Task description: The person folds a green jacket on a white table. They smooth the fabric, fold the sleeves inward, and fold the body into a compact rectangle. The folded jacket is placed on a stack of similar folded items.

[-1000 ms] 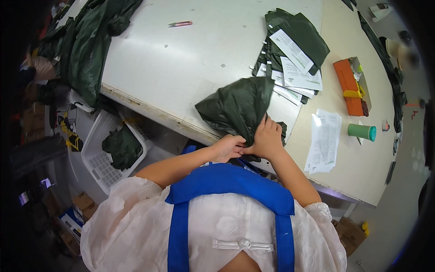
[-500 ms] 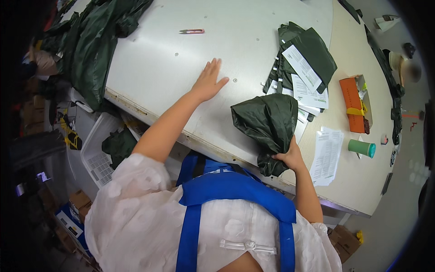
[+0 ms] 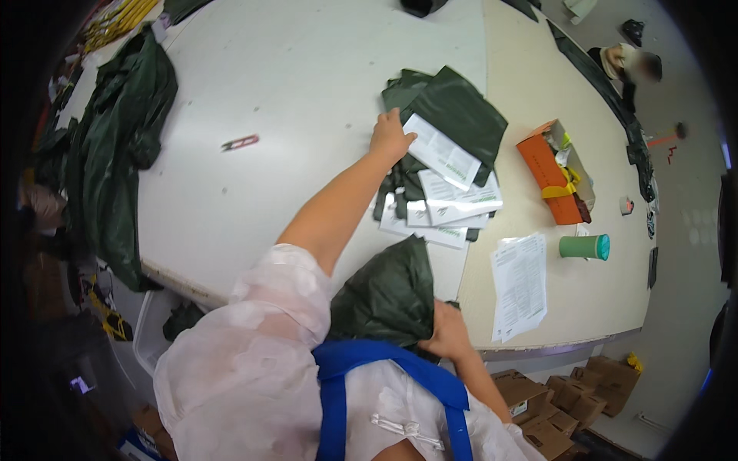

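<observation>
My right hand (image 3: pixel 448 330) is closed round the lower right edge of a bunched dark green fabric bag (image 3: pixel 388 292), held close to my body at the table's near edge. My left arm stretches forward, and the left hand (image 3: pixel 392 138) lies at the left edge of a stack of folded dark green fabric pieces (image 3: pixel 461 115). Its thumb is apart from the fingers and touches the corner of a white printed leaflet (image 3: pixel 442 150) on top. More white leaflets (image 3: pixel 457 198) fan out below that one among the green pieces.
Red-handled thread snips (image 3: pixel 241 143) lie on the white table (image 3: pixel 292 84). To the right are an orange box (image 3: pixel 555 173), a green cylinder (image 3: pixel 584 247) and printed sheets (image 3: pixel 520 288). Dark green fabric (image 3: pixel 115 154) hangs over the left edge. Cardboard boxes (image 3: pixel 569 396) stand below right.
My left hand has gone from the bare tabletop to the stack of green pieces. The right hand has drawn the bunched bag nearer my body. The whole view has shifted to the right.
</observation>
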Tool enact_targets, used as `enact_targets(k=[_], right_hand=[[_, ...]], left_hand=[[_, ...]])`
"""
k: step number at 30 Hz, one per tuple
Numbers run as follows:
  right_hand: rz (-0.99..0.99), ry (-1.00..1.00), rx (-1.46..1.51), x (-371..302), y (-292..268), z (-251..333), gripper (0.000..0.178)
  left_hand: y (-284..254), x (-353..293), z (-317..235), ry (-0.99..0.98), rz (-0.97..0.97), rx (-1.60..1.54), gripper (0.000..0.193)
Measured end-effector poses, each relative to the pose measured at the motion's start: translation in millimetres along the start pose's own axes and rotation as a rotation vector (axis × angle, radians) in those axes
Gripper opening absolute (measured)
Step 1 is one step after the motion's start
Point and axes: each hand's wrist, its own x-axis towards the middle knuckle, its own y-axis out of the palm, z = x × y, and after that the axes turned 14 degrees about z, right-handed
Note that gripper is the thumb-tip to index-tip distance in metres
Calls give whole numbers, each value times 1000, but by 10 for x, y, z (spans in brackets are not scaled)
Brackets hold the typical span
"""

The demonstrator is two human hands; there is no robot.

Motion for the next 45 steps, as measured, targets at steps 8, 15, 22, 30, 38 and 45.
enact_targets(k=[8,15,22,30,38,45], right_hand=[[-83,23,-20,15,7,35,94],[-64,36,-54,76,-86,33,97],[-62,-61,-118,194,-12,224,98],[-140,-123,-147,73,90,321,97],[-125,-177,-99,75,65,192,95],[-189,-220,74,-242,-160,-23,84]], left_hand=[[275,599,-50,-289,70,375,39],[-34,129,136,-83,284,-16,19],[266,51,-198,-55,24,191,49],[579,166,-286,-330,130,226,34],[-64,-363,-130,-63,37,-588,29],[-1127,-2339,1138,-175,-189,-660,34]])
